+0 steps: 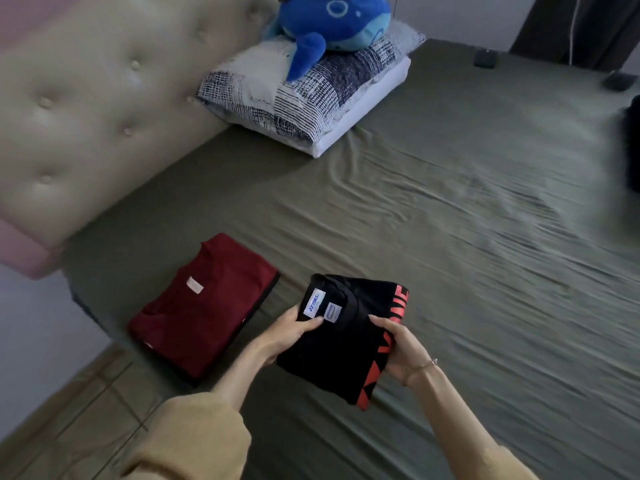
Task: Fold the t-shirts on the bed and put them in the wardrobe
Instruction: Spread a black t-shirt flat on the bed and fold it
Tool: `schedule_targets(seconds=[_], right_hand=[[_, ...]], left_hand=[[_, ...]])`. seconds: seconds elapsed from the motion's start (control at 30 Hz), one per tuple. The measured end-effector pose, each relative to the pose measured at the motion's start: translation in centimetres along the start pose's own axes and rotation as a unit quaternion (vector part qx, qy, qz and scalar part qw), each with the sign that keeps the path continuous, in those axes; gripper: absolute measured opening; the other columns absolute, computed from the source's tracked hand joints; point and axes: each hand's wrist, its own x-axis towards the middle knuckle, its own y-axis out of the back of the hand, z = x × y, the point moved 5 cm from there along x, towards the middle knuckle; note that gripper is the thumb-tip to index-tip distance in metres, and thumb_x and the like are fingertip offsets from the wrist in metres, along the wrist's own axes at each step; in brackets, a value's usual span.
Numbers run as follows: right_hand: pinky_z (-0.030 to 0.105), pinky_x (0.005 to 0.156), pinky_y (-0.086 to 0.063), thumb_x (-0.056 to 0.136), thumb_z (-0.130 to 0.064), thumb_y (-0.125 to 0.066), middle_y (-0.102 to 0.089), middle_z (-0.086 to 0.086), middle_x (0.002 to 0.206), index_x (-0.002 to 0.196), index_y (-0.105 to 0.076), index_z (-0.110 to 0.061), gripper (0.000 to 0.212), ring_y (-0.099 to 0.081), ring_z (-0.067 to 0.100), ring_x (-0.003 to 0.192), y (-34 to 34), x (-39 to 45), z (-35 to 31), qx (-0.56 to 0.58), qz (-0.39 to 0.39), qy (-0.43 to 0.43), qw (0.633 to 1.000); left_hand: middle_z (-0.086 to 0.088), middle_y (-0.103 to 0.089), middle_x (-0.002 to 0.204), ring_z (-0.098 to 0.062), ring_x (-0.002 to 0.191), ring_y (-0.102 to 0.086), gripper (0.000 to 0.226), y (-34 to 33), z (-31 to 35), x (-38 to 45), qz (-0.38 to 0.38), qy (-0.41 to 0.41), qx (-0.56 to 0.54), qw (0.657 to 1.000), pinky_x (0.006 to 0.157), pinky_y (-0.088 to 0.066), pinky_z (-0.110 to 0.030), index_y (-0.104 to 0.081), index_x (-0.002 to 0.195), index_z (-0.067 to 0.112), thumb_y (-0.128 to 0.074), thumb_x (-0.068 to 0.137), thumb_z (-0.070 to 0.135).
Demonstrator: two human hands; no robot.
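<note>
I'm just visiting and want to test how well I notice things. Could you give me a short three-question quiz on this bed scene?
1. True or false: the black t-shirt is gripped by both the left hand and the right hand.
2. What lies folded on the bed sheet, left of the black shirt? A) a towel B) a dark red t-shirt C) jeans
3. What sits on top of the patterned pillow?

Key: 1 true. 2 B. 3 a blue plush toy.
</note>
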Motion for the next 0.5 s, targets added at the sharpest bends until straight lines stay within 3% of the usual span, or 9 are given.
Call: schedule_targets(seconds=[0.1, 0.27, 0.37, 0.43, 0.5], right_hand=[[0.028, 0.059, -0.056, 0.09, -0.004, -0.05, -0.073, 0.013, 0.089, 0.105, -0.064, 0.0, 0.021, -0.071, 0.022, 0.075, -4.2, 1.3, 1.2, 0.018, -0.032, 0.001, 0.999], [0.033, 0.067, -0.057, 0.087, 0.001, -0.052, -0.069, 0.017, 0.104, 0.119, -0.056, 0.003, 0.032, -0.07, 0.026, 0.088, -11.1, 3.7, 3.4, 0.02, -0.058, 0.015, 0.998], [0.036, 0.073, -0.057, 0.071, -0.005, -0.069, -0.063, 0.02, 0.111, 0.113, -0.054, -0.002, 0.045, -0.066, 0.028, 0.097, -14.8, 5.3, 4.7, 0.013, -0.046, 0.03, 0.998], [0.037, 0.074, -0.057, 0.066, -0.007, -0.075, -0.059, 0.023, 0.117, 0.12, -0.05, -0.005, 0.059, -0.063, 0.032, 0.105, -16.9, 6.4, 5.6, 0.03, -0.043, 0.039, 0.998], [0.037, 0.079, -0.057, 0.08, -0.002, -0.063, -0.058, 0.023, 0.124, 0.131, -0.044, 0.005, 0.054, -0.06, 0.032, 0.111, -18.7, 7.4, 6.3, 0.044, -0.042, 0.047, 0.997]], left_hand=[[0.002, -0.063, 0.118, -0.007, 0.105, -0.059, 0.034, 5.0, 0.6, -1.2, 0.022, -0.017, 0.029, 0.999, 0.085, -0.045, -0.012, -0.054, 0.127, 0.013, -0.058, 0.093, 0.016], [0.014, -0.056, 0.117, -0.007, 0.122, -0.049, 0.037, 13.1, 0.9, -2.8, 0.038, -0.034, 0.063, 0.997, 0.099, -0.036, -0.018, -0.05, 0.129, 0.022, -0.058, 0.093, 0.02], [0.014, -0.052, 0.128, -0.005, 0.127, -0.039, 0.043, 17.8, 0.8, -3.2, 0.053, -0.04, 0.1, 0.993, 0.108, -0.025, -0.022, -0.049, 0.131, 0.026, -0.061, 0.09, 0.035], [0.009, -0.054, 0.131, -0.007, 0.123, -0.047, 0.046, 20.5, 0.9, -3.4, 0.056, -0.048, 0.114, 0.991, 0.103, -0.032, -0.021, -0.047, 0.135, 0.022, -0.06, 0.092, 0.03], [0.011, -0.054, 0.128, -0.006, 0.121, -0.049, 0.043, 22.6, 1.1, -3.6, 0.059, -0.057, 0.13, 0.988, 0.1, -0.034, -0.02, -0.047, 0.134, 0.021, -0.058, 0.093, 0.027]])
